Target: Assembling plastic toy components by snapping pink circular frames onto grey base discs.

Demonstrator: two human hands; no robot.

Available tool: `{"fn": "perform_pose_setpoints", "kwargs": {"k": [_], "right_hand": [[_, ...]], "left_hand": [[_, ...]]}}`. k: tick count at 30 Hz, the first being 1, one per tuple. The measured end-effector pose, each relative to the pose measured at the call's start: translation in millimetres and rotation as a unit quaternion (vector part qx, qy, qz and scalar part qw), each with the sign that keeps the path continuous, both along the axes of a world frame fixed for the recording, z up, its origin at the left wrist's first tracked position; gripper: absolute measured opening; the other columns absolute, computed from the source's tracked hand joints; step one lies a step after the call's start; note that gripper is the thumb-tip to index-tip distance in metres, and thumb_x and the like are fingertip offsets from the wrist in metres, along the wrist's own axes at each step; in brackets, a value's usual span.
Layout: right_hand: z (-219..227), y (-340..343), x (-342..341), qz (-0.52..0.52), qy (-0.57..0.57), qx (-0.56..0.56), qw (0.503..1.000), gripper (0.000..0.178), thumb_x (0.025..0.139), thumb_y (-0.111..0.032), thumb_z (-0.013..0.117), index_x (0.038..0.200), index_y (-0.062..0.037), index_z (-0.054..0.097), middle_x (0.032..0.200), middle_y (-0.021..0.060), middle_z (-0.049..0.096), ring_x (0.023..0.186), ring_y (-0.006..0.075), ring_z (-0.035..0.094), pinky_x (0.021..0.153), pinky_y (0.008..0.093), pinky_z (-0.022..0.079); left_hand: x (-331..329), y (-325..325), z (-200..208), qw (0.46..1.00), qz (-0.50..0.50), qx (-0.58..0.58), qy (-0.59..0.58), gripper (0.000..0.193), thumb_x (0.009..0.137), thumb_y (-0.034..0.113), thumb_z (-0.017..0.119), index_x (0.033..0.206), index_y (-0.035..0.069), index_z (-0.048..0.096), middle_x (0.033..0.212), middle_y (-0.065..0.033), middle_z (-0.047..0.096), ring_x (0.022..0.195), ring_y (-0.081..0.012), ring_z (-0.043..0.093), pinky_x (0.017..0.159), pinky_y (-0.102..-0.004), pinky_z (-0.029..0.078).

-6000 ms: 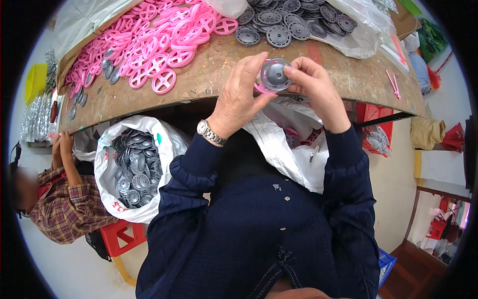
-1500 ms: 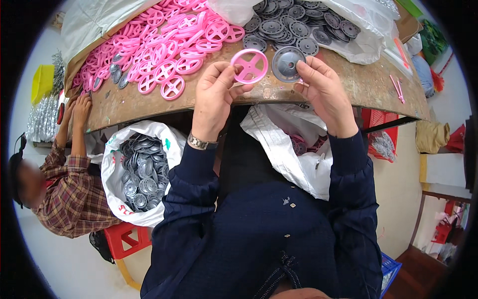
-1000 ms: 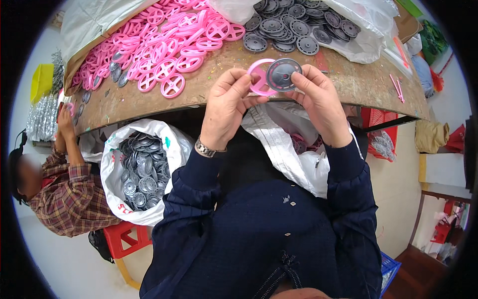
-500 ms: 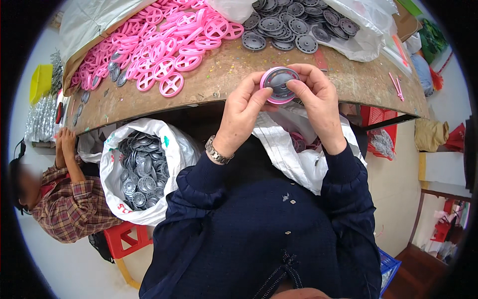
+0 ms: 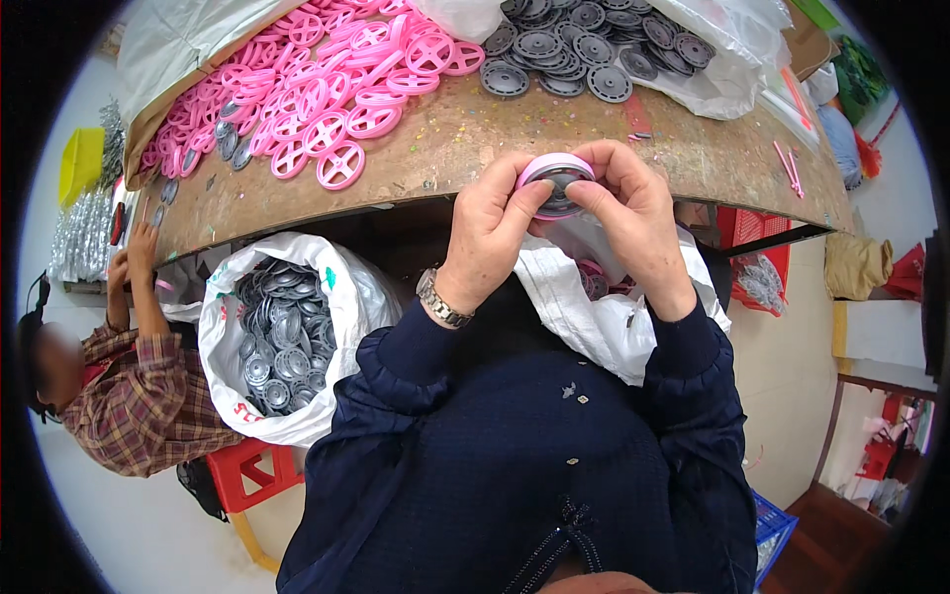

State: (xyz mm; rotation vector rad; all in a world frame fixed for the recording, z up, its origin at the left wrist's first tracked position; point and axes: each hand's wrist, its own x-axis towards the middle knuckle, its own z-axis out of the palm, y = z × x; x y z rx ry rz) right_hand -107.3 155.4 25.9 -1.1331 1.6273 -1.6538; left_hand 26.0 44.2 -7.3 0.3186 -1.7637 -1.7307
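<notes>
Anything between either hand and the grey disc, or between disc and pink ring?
Nothing visible. The left hand and right hand directly hold the grey disc against the pink ring; nothing else shows between these two parts, though their far sides are hidden.

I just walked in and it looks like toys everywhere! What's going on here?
A person holds a pink wheel with a grey disc inside its rim, using the left grip and right grip, near the front edge of the table. How firmly the disc sits can't be seen. Many pink wheels and loose grey discs lie on the table. A white sack on the left holds more discs, near someone in a checked shirt.
</notes>
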Motion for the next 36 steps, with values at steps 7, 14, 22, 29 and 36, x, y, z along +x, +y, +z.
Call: {"fn": "perform_pose_setpoints", "kwargs": {"k": [7, 14, 22, 29, 36], "right_hand": [[-13, 1, -1, -0.021, 0.043, 0.032, 0.998, 0.017, 0.086, 0.004, 0.063, 0.103, 0.0006, 0.061, 0.093, -0.0001, 0.064, 0.086, 0.0060, 0.059, 0.077, 0.0217, 0.048], [-9, 4, -1, -0.020, 0.051, 0.062, 0.997, 0.018, 0.085, 0.002, 0.065, 0.102, 0.0007, 0.061, 0.093, -0.0005, 0.063, 0.083, 0.0059, 0.059, 0.076, 0.0214, 0.047], [-11, 8, -17, 0.060, -0.025, 0.073, 0.995, 0.020, 0.085, 0.001, 0.065, 0.105, -0.0004, 0.060, 0.093, 0.0001, 0.063, 0.085, 0.0063, 0.059, 0.077, 0.0212, 0.047], [-4, 10, -4, 0.003, 0.070, 0.088, 0.994, 0.019, 0.085, 0.001, 0.067, 0.103, -0.0008, 0.061, 0.090, -0.0010, 0.062, 0.083, 0.0055, 0.058, 0.075, 0.0204, 0.047], [-22, 2, -3, -0.029, -0.033, 0.018, 0.999, 0.010, 0.091, -0.004, 0.064, 0.100, 0.0000, 0.063, 0.088, -0.0002, 0.064, 0.082, 0.0058, 0.059, 0.074, 0.0217, 0.048]], "left_hand": [[-7, 3, -18, 0.992, 0.081, -0.086, 0.032, 0.011, 0.096, 0.006, 0.060, 0.105, 0.001, 0.063, 0.084, -0.0024, 0.062, 0.067, -0.0080, 0.057, 0.058, -0.0238, 0.049], [-6, 2, -26, 0.998, 0.035, -0.024, 0.042, 0.012, 0.098, 0.007, 0.058, 0.107, 0.001, 0.062, 0.085, -0.0021, 0.061, 0.069, -0.0071, 0.057, 0.059, -0.0227, 0.049], [-5, 8, -12, 1.000, -0.011, -0.018, 0.020, 0.015, 0.099, 0.009, 0.057, 0.110, 0.001, 0.061, 0.089, -0.0026, 0.060, 0.070, -0.0077, 0.058, 0.059, -0.0223, 0.049], [-8, 6, -23, 0.995, 0.020, -0.090, 0.040, 0.014, 0.100, 0.010, 0.056, 0.108, 0.000, 0.061, 0.084, -0.0033, 0.059, 0.063, -0.0082, 0.056, 0.055, -0.0229, 0.047], [-15, 11, -17, 0.998, 0.052, 0.030, 0.017, 0.015, 0.100, 0.014, 0.056, 0.104, 0.000, 0.062, 0.081, -0.0030, 0.060, 0.060, -0.0080, 0.057, 0.052, -0.0244, 0.047]]}}
